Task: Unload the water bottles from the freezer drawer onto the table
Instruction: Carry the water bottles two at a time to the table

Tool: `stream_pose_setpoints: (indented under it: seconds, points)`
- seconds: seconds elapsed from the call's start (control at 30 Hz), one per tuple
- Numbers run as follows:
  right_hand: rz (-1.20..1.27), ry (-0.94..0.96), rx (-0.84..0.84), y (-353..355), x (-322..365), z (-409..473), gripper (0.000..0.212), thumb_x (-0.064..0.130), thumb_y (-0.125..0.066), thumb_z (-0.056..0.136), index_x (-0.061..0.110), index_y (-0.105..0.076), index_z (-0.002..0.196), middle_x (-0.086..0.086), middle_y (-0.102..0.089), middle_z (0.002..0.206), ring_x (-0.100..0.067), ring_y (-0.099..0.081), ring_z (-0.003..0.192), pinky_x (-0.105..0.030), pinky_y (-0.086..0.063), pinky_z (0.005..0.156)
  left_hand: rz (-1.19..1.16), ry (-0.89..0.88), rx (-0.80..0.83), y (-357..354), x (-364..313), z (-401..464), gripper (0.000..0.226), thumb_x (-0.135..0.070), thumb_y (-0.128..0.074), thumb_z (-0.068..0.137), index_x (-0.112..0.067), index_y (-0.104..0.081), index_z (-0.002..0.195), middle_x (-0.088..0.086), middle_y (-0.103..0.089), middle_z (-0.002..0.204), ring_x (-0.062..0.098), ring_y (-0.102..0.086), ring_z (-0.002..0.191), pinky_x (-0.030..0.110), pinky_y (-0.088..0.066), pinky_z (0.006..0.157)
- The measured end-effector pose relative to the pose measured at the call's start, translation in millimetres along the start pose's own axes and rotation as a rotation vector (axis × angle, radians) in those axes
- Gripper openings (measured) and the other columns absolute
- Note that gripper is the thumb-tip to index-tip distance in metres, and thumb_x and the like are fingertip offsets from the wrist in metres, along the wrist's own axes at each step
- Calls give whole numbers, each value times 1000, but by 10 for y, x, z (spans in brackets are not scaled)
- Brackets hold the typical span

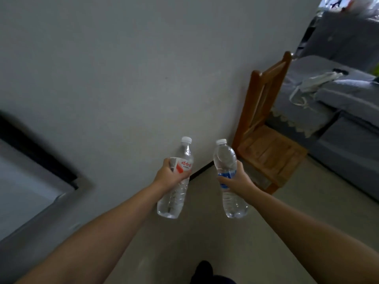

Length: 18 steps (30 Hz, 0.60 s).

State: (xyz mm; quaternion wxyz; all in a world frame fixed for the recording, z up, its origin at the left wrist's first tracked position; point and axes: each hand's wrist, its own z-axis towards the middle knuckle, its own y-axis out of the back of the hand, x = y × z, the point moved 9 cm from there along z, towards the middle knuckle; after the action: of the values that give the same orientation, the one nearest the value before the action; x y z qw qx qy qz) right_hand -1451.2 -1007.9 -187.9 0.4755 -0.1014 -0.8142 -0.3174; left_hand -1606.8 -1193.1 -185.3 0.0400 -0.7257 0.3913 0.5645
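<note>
Here, two clear water bottles held out in front of the body, one per hand, both upright with white caps up and slightly tilted. Left hand (171, 177) wrapped round the middle of the red-labelled bottle (176, 181), fingers (185, 174) curled over the red-and-white label with its printed characters. Right hand (239, 181) wrapped round the middle of the blue-labelled bottle (228, 177), fingers curled across the blue label. Bottles side by side, near each other but not touching, both lifted clear of the floor (276, 232). Behind them, a plain grey wall (143, 68) meeting the floor at a dark skirting line. At far left, blurred, a grey appliance body with a dark-edged panel (30, 181). At right, a wooden chair (266, 140) against the wall, and beyond it a grey sofa (338, 95) with lace trim and a white strap-like item lying on the cushion. At bottom centre, a dark shoe tip (203, 269).
</note>
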Motion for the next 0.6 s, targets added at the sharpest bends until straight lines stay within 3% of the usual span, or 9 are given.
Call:
stream_pose_setpoints:
  seconds: [0.1,0.2,0.33,0.43,0.5,0.6]
  points:
    - [32,-33,-75,479,-150,106,78,19,-73,82,22,-24,143,-1,-52,117,-18,-55,103,-36,-47,85,34,-47,77,-453,-353,260,59,-31,-80,73,-19,-44,118,2,-62,105,25,-64,98,43,-54,89]
    - [108,-83,-166,946,-372,154,82,20,-74,81,24,-23,144,-4,-53,124,-23,-57,112,-48,-48,98,70,-103,172,-952,-671,487,54,-29,-79,75,-19,-44,114,1,-60,103,24,-63,100,39,-53,88]
    - [178,-170,-285,1509,-767,141,85,23,-75,80,30,-21,145,-4,-50,131,-27,-56,116,-54,-49,96,123,-163,358,-1734,-1086,694,51,-27,-76,79,-21,-42,115,-1,-56,106,19,-59,100,31,-49,81]
    - [226,-221,-363,1847,-1034,139,82,20,-74,80,29,-23,143,-6,-52,129,-25,-58,111,-50,-52,93,161,-207,522,-2299,-1346,845,62,-30,-75,79,-19,-38,128,-2,-54,110,18,-58,102,29,-51,79]
    - [247,-266,-428,2108,-1225,162,80,19,-74,80,30,-24,142,-5,-55,124,-22,-61,106,-46,-54,91,216,-247,622,-2715,-1543,997,69,-34,-76,77,-21,-36,131,-6,-53,108,19,-59,105,36,-53,86]
    - [287,-289,-516,2456,-1386,208,80,17,-73,82,27,-23,144,-5,-55,125,-19,-61,105,-31,-56,78,255,-296,739,-3266,-1865,1167,70,-34,-76,77,-21,-34,132,-8,-54,105,15,-59,100,34,-53,85]
